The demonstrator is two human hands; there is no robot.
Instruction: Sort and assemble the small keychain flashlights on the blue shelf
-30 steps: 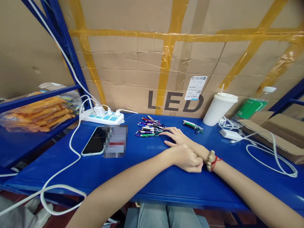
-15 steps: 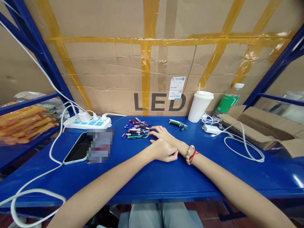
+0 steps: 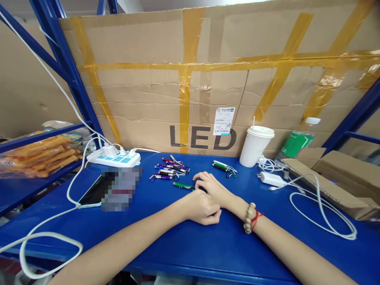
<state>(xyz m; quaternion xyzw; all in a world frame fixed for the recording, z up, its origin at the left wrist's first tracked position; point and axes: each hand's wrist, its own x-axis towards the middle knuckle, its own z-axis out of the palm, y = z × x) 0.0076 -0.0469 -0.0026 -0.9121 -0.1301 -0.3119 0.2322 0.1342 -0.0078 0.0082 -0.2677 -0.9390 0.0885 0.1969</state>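
Observation:
Small metallic keychain flashlights [image 3: 170, 168] in red, purple, blue and black, with carabiner clips, lie in a loose pile on the blue tabletop. A green keychain flashlight [image 3: 182, 185] lies just in front of them, apart from the pile. My right hand [image 3: 215, 190], with a bead bracelet on its wrist, has its curled fingertips at the clip end of that green flashlight. In front of it my left hand [image 3: 202, 206] is closed in a loose fist against the right hand; its inside is hidden. Beyond the right hand lies a small separate group of green and silver flashlights [image 3: 224, 167].
A white power strip [image 3: 118, 159] and a phone [image 3: 96, 190] are at left. To the right stand a white cup [image 3: 255, 146], a green-labelled bottle [image 3: 297, 142], a charger with cable [image 3: 271, 179] and an open cardboard box [image 3: 347, 186]. A large LED carton [image 3: 148, 95] forms the back.
The green flashlight has come away from the pile toward me, along with my right hand. My left hand stays beside the right one. The camera view has tilted up.

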